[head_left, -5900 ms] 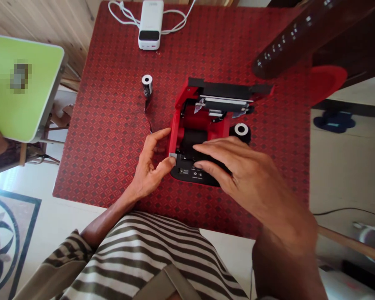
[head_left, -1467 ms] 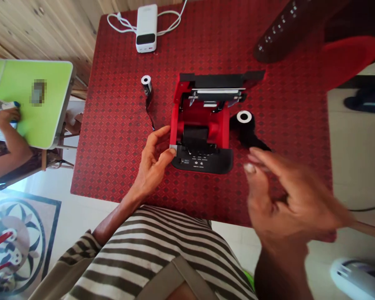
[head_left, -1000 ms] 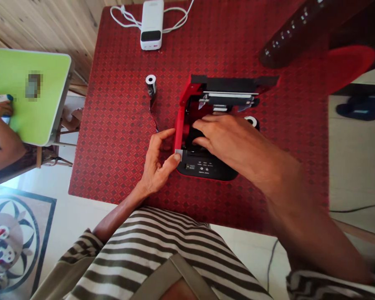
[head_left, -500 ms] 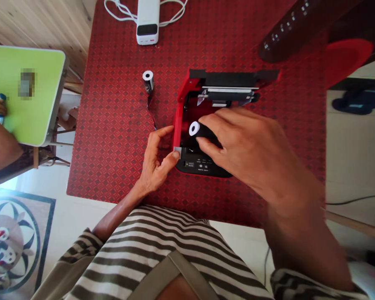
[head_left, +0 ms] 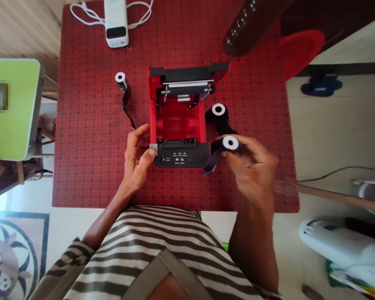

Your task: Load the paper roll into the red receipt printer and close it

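Note:
A red and black thermal printer stands on the red patterned tablecloth with its lid tipped back, showing a bare red roll compartment. My left hand grips the printer's front left corner, its thumb on a small grey tab. To the right of the printer's front, my right hand pinches a black ribbon roll with a white core. A second black roll sits just beyond it, beside the printer. A smaller white-cored roll stands left of the printer, trailing a loose black strip.
A white power bank with a white cable lies at the cloth's far edge. A dark ribbed object and a red round shape sit far right. A green folding table stands to the left.
My right hand has lifted the white-cored black roll out of the printer's compartment and moved it right, past the printer's side. The view has shifted, so everything sits further left.

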Tool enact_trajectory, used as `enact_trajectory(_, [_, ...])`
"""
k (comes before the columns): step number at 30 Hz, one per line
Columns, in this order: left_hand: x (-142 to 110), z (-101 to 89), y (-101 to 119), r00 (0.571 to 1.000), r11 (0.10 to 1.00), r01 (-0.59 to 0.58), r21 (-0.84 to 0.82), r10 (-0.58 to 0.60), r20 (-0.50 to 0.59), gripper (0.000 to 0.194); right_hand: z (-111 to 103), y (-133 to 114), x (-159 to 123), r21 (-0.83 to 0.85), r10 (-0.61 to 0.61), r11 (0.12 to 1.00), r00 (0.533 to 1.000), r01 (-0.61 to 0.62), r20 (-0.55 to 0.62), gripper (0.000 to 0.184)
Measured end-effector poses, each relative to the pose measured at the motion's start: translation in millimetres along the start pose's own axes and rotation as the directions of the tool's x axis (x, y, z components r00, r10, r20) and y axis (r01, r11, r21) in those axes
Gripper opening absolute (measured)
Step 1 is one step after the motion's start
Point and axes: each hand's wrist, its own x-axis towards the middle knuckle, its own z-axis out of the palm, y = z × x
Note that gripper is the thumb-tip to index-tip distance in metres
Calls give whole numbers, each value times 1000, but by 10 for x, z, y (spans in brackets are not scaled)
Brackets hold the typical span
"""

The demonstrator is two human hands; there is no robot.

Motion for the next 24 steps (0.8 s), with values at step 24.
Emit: enact_trajectory(24, [31,-63,14,998,997,-56,50,55,32,62,-421,-132,665,-342,22,937,992,-64,-125,22])
